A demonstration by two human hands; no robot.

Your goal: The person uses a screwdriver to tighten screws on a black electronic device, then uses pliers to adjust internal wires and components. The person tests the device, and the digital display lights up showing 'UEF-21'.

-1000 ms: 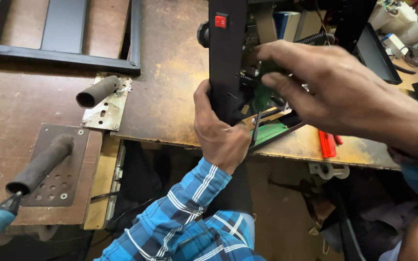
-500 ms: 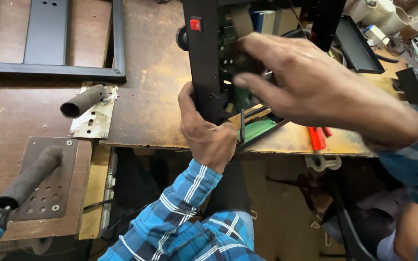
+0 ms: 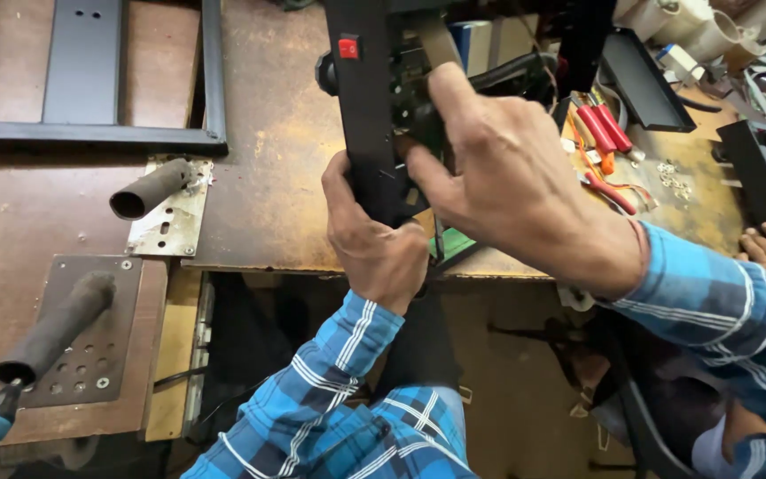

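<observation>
Gripping black panel [image 3: 367, 115] — left hand [image 3: 374, 239], right hand [image 3: 507, 168]

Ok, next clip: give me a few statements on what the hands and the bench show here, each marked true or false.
1. The left hand grips the lower end of the black metal housing. True.
2. The right hand lies flat on the workbench, touching nothing. False: its fingers reach into the housing at the green circuit board.
3. The housing carries a small red switch. True.
4. Red-handled tools lie on the bench to the right of the hands. True.
5. Both sleeves are plain white. False: they are blue plaid.
</observation>
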